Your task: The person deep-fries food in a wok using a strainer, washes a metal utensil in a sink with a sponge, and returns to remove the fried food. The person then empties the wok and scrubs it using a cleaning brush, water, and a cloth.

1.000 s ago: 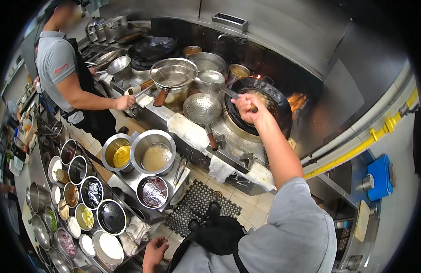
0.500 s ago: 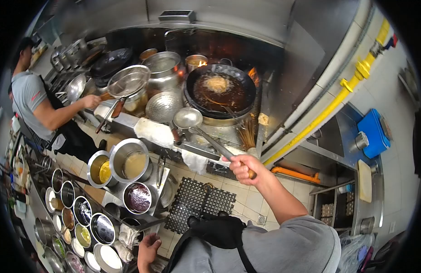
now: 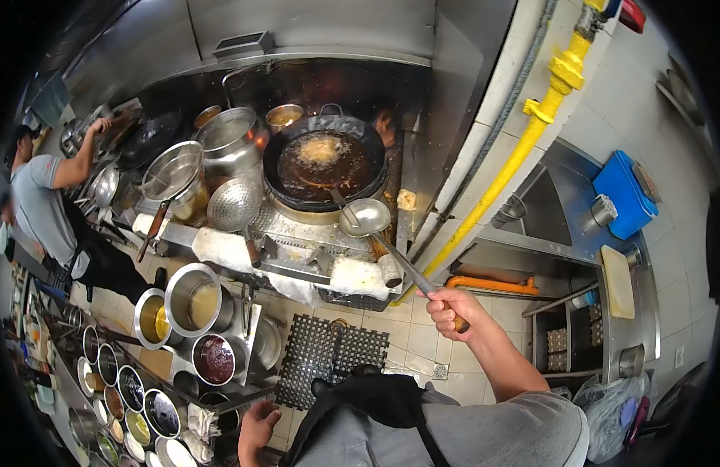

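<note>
A: What's hard to make out?
B: The bottom of the black round wok point(image 3: 369, 154), under dark bubbling oil. The lens edge cuts off some round bowls at lower left, so I can't count them all.
A: And the hands?
B: The right hand point(image 3: 453, 311) is closed around the wooden grip of a long metal ladle point(image 3: 364, 218), its bowl by the wok's near edge. The left hand point(image 3: 259, 426) is loosely curled near crumpled white cloths point(image 3: 203, 424).
A: Counts?
B: One ladle, one wok, one golden frying mass point(image 3: 321, 149) in it, one perforated steel skimmer point(image 3: 234, 204) on the steel counter point(image 3: 294, 247).
A: Changed?
B: The ladle bowl was closer to the skimmer; the co-worker point(image 3: 42, 191) now has an arm raised.
</note>
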Tool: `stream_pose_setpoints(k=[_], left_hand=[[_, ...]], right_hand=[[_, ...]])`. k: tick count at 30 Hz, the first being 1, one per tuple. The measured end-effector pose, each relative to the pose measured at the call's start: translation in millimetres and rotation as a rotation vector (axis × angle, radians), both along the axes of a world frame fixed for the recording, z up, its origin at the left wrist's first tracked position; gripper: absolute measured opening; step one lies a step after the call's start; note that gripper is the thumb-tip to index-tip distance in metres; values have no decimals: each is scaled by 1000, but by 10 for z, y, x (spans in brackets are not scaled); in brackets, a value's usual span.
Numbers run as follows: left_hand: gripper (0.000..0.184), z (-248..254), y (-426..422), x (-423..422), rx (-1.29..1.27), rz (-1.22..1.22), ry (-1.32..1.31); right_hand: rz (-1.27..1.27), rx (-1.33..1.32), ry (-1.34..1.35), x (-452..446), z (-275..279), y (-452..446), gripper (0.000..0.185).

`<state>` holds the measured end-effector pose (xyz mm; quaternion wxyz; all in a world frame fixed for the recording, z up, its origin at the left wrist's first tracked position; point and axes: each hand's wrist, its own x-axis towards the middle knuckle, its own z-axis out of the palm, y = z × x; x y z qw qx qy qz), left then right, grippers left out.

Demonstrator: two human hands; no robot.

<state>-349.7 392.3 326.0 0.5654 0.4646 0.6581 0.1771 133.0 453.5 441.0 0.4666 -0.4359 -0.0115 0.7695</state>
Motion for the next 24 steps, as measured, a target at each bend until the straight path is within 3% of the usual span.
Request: stream_pose_setpoints(k=[6,9,11,13,17,20,22,24], left_hand=[[44,81,49,246,-18,-37,35],[45,28,54,270,-10,-18,22],[43,-24,5,259,-24,12,-15],[42,-19,-21,294,-53,16,-51],[39,-54,-175,322,-89,16,-114],[37,126,-216,395,-103,-11,-92],[38,133,-232,405,-157,32,-130],[40,-52,-336,270,-199,57,-175]], right_hand=[[-106,26,-88,303,71,413,8],[-245,39,83,471,-113,930,8],[-372,79,144,607,-236,1343,12],[-339,185,209,801,-481,1890,23],[-447,306,-241,679,-295,2833,22],[-437,192,-728,744,-311,3446,16],[-225,82,-1223,950,-426,3671,15],[393,-1,-1878,1255,-503,3767,19]])
